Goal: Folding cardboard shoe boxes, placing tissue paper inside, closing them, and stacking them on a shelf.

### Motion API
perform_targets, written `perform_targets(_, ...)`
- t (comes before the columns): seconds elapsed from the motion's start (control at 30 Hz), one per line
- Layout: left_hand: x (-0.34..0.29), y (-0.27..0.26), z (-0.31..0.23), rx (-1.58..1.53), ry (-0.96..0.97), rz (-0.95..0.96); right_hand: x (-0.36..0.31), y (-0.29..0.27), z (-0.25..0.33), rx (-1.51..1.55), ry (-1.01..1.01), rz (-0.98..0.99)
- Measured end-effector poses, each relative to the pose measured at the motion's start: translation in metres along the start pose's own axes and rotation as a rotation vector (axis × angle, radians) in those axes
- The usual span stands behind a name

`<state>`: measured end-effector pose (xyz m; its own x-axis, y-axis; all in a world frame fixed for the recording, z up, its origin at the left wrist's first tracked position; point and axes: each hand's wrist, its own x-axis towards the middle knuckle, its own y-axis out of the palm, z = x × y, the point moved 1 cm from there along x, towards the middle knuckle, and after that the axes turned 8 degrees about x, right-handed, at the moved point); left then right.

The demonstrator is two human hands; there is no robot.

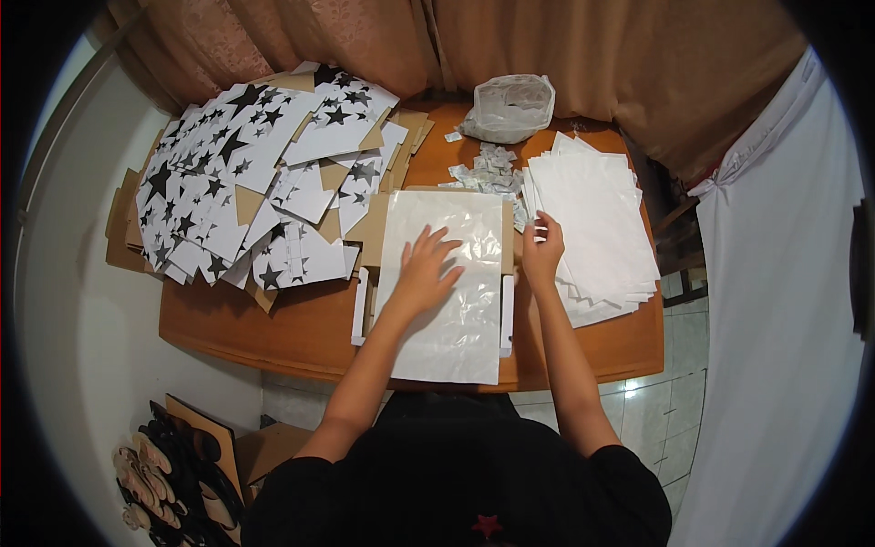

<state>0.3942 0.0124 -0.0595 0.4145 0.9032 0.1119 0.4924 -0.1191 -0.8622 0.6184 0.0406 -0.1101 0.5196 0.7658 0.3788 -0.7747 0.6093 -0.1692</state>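
At the near middle of the brown wooden table (pixel 597 351), my left hand (pixel 424 273), fingers apart, presumably flattens the glossy white sheet (pixel 465 314) over the brown-and-white cardboard box (pixel 508 314); my right hand (pixel 544 248), grip undeterminable, is beside small pale sachets (pixel 492 170), a pinch seemingly required next.

The sheet (pixel 456 337) looks thin, crinkled and glossy, like waxed paper; the box (pixel 372 230) is matt cardboard. The table (pixel 292 330) is smooth, softly shining wood, the bag (pixel 516 108) crumpled see-through plastic, the curtain (pixel 556 41) matt cloth.
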Motion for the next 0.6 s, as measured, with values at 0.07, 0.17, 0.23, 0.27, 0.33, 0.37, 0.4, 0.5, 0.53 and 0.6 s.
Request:
perform_targets(0.07,-0.028,-0.017,0.014,-0.048,-0.006,-0.010,-0.032,0.002,0.030,0.046,-0.060,0.157)
perform_targets(0.17,-0.075,-0.035,0.019,0.005,0.031,0.253,-0.069,0.006,0.074,0.076,-0.041,0.630)
perform_targets(0.23,-0.108,-0.041,0.012,0.099,0.114,0.321,-0.085,0.018,0.073,0.083,-0.067,0.706)
perform_targets(0.27,-0.121,-0.041,0.011,0.159,0.136,0.349,-0.093,0.025,0.072,0.095,-0.097,0.793)
perform_targets(0.33,-0.134,-0.034,0.018,0.231,0.154,0.319,-0.104,0.035,0.070,0.113,-0.081,0.834)
perform_targets(0.37,-0.140,-0.030,0.023,0.304,0.167,0.286,-0.109,0.039,0.069,0.005,-0.154,0.865)
perform_targets(0.4,-0.144,-0.026,0.027,0.302,0.167,0.287,-0.114,0.042,0.067,-0.103,-0.227,0.894)
perform_targets(0.5,-0.146,-0.025,0.036,0.230,0.116,0.226,-0.125,0.048,0.053,-0.181,-0.221,0.932)
perform_targets(0.53,-0.144,-0.027,0.037,0.228,0.118,0.227,-0.127,0.049,0.051,-0.215,-0.211,0.972)
perform_targets(0.6,-0.137,-0.029,0.039,0.079,0.064,0.265,-0.127,0.049,0.046,-0.289,-0.181,1.022)
